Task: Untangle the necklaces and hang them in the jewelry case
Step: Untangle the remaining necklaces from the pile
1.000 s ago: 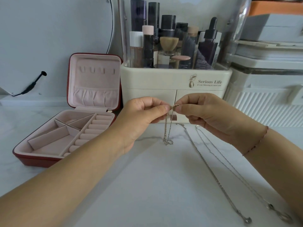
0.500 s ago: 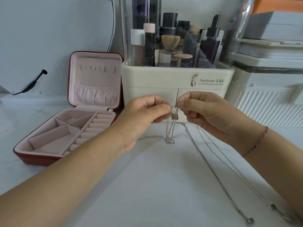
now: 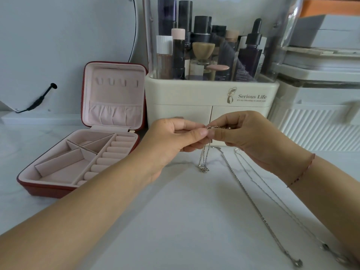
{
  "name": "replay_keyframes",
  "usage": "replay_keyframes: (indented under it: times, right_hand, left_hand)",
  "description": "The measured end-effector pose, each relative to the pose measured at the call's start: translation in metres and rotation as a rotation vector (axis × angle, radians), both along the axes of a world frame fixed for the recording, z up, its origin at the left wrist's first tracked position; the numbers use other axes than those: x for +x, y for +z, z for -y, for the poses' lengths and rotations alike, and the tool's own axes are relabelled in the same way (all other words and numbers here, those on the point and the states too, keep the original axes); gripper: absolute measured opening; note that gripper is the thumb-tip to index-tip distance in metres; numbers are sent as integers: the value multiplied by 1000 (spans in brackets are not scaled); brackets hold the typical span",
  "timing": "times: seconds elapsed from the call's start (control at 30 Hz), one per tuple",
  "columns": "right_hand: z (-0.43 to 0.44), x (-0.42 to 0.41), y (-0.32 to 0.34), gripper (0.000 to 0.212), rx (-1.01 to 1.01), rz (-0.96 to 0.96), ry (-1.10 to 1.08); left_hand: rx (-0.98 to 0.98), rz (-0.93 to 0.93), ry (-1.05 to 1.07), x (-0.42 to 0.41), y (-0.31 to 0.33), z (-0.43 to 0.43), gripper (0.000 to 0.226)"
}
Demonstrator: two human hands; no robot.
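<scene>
Silver necklace is dangling right of the jewelry case, left hand and right hand pinching its top, untangling.

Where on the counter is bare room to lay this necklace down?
Bare counter lies between the jewelry case and the held necklace, toward the near edge. Right of it, two laid-out chains crowd the surface.
</scene>
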State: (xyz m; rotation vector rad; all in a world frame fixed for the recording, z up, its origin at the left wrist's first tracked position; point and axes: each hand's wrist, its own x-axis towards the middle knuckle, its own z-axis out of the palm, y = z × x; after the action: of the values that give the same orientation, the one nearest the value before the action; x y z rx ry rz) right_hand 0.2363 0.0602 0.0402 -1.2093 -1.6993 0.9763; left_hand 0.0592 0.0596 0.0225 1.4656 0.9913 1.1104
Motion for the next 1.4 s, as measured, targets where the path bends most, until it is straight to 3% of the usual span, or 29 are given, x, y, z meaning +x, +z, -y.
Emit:
replay_keyframes:
  times: [0.27, 0.47, 0.83, 1.2, 1.4]
  right_hand:
    - [2, -6, -4, 7, 115, -44, -50]
    - [-1, -5, -4, 10, 80, -61, 10]
    - [-4, -4, -7, 7, 106, -1, 1]
    - [5, -7, -2, 5, 192, 113, -38]
    - [4, -7, -3, 2, 147, 97, -24]
  left_hand:
    - [-149, 73, -1, -2, 1, -2, 8]
    - [-149, 40, 23, 0, 0, -2, 5]
    - [116, -92, 134, 2, 0, -1, 9]
    - [245, -141, 183, 3, -2, -1, 8]
    - [216, -166, 163, 4, -3, -1, 11]
